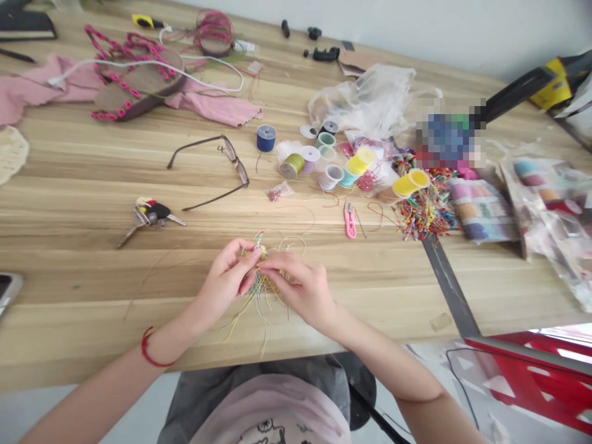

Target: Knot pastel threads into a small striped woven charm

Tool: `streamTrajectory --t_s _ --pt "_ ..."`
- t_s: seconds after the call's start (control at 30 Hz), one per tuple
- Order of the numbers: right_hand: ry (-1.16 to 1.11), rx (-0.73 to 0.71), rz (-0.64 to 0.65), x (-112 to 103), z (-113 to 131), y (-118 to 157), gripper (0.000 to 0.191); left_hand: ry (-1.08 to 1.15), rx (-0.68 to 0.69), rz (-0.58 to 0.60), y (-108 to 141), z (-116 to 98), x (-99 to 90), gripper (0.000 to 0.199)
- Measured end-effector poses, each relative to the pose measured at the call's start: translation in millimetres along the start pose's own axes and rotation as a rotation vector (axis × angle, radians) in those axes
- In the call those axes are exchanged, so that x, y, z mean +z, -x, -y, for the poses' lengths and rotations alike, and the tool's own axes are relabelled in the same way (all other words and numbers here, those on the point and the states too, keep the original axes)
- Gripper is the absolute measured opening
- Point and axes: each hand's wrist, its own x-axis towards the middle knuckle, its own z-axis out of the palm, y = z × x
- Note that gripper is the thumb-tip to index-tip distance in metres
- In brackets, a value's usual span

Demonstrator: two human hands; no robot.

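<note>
Closest in is the person's own pale shirt (272, 410) with a little cartoon print, just below the edge of the wooden table (106, 302). Both hands are near that edge: the left hand (234, 268), with a red cord bracelet (147, 354) on its wrist, is pinching a small knotted thread piece (263, 252) between thumb and fingers, and the right hand (303, 290) is right up against it, thumb and fingertips pinched together at the loose threads (263, 293), though which strand is too small to make out. So the piece is right between the two hands, with yellow and pale strands fanning down toward the table edge. There's a phone (8, 291) cut off at the left side. A bit further out you've got a bunch of keys (155, 213) on the left, pink thread snips (350, 223) on the right, then a big heap of multicolored threads (428, 213). Behind that, folded eyeglasses? Nope, the glasses (234, 154) are lying with their arms out, near a navy spool (266, 138) and a cluster with an olive spool (292, 166) and a yellow spool (361, 160). Way back: a crumpled white plastic bag (365, 98), pink cloth (217, 108) and a coil of pink cord (213, 28).
</note>
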Motion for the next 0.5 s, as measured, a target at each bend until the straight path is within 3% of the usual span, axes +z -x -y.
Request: streamTrajectory --t_s 0.2,0.5 --pt "0.046 -0.066 -0.035 -2.1 0.0 0.5 0.013 -0.003 -0.004 0.010 0.2 2.6 1.4 0.030" --pt "0.174 -0.248 0.064 -3.6 -1.0 0.1 0.017 0.018 -0.026 -0.011 1.4 0.1 1.4 0.034"
